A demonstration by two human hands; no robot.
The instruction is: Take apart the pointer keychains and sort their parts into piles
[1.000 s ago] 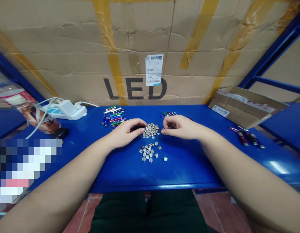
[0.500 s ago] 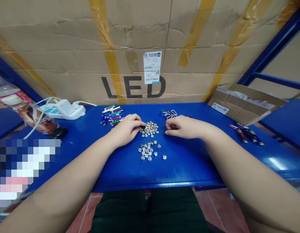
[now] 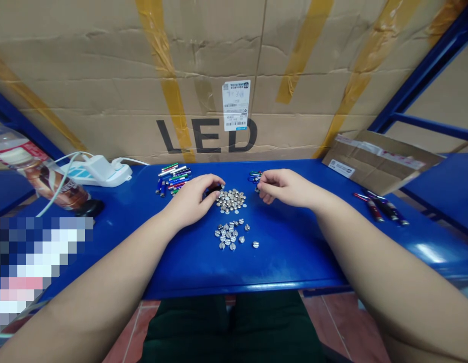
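Two hands work above the counter (image 3: 294, 262): the left hand (image 3: 192, 199) has its grip clamped on a black piece (image 3: 215, 189) beside slotted screws (image 3: 230, 200); the right hand (image 3: 283, 186) pinches its grip together just beside carabiners (image 3: 254, 176).

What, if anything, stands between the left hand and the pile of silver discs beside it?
Nothing visible does. The left hand grips a small dark cylinder right at the left edge of the pile of silver discs, with no other object between them.
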